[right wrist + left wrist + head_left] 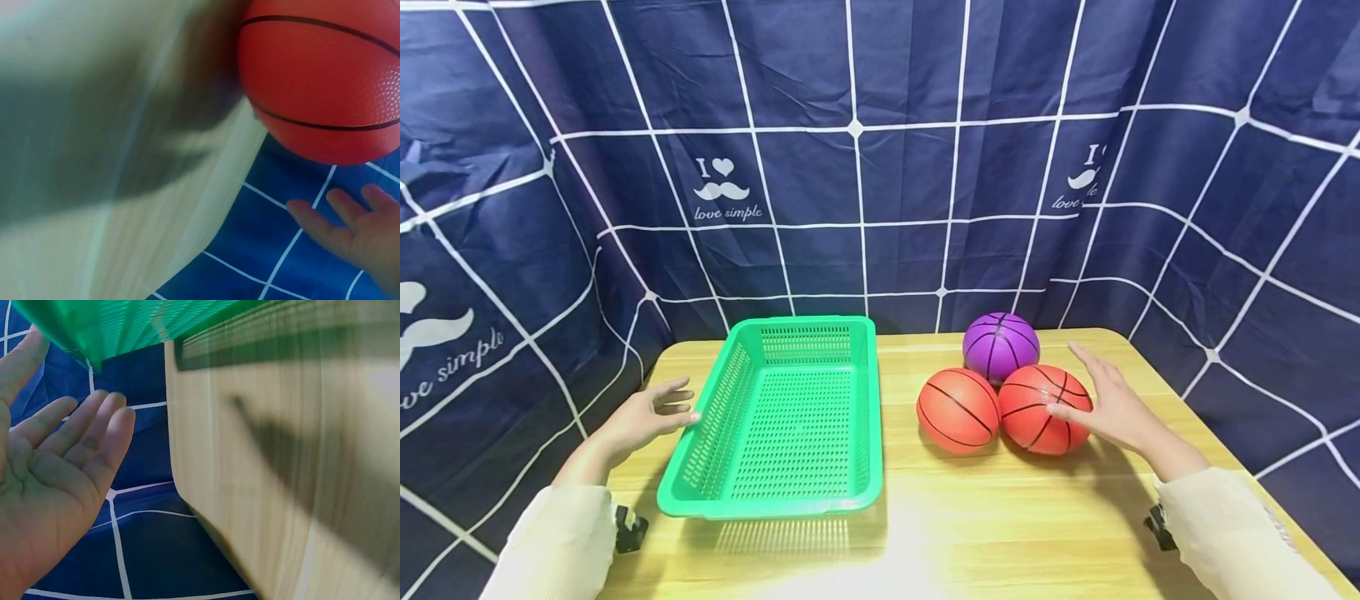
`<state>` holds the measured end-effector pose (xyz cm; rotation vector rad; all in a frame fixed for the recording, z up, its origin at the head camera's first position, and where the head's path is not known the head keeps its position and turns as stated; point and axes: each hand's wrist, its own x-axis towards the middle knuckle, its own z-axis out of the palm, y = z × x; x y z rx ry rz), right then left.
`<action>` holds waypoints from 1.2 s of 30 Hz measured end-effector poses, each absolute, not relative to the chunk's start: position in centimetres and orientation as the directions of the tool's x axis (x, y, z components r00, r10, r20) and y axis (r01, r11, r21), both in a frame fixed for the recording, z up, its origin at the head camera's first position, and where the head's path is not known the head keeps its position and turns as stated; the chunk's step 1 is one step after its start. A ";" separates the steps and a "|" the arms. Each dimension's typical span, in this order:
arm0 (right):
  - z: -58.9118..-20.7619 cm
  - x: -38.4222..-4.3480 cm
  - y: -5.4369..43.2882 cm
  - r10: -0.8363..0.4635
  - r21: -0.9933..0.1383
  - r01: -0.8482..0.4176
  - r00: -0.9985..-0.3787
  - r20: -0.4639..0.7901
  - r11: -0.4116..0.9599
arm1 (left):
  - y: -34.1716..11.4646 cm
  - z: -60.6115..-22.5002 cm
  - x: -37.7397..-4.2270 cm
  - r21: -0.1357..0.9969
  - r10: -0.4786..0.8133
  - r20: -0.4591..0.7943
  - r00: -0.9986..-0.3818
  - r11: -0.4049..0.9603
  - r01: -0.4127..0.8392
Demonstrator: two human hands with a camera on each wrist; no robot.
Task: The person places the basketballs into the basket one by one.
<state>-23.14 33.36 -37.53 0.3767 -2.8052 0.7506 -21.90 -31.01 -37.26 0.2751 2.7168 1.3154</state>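
A green plastic basket (pixel 797 433) with slotted walls sits on the left half of the wooden table, nothing inside it. Beside its left rim is my left hand (pixel 651 417), fingers loosely spread and holding nothing; the thumb tip overlaps the rim in the head view. Three small basketballs cluster on the right: an orange ball (pixel 958 411), a redder orange ball (pixel 1045 410) and a purple ball (pixel 1001 346) behind them. My right hand (pixel 1116 412) is at the right side of the redder ball, thumb in front of it, fingers extended. In the right wrist view, the fingers (pixel 331 231) show apart from that ball.
The wooden table (pixel 970 517) has rounded far corners. A dark blue cloth (pixel 902 175) with white grid lines hangs behind it and along both sides. Between the basket and the balls lies a strip of bare tabletop.
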 end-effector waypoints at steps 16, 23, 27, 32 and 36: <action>-38.9 -23.1 34.5 -0.287 -0.480 -0.377 -0.924 0.252 0.792 | -31.5 -38.6 -21.9 0.890 0.282 -0.049 -0.958 0.447 0.086; -39.3 -23.0 34.7 -0.283 -0.515 -0.359 -0.933 0.224 0.778 | -31.5 -38.7 -21.8 0.900 0.287 -0.051 -0.957 0.428 0.080; -39.8 -23.1 35.0 -0.286 -0.533 -0.371 -0.928 0.238 0.760 | -31.5 -38.7 -21.9 0.907 0.294 -0.051 -0.954 0.413 0.079; -40.1 -23.2 35.3 -0.289 -0.573 -0.379 -0.925 0.247 0.727 | -31.7 -38.9 -22.0 0.911 0.292 -0.064 -0.954 0.407 0.063; -40.2 -23.3 35.4 -0.295 -0.590 -0.389 -0.921 0.254 0.707 | -31.6 -39.0 -22.0 0.912 0.290 -0.061 -0.955 0.404 0.064</action>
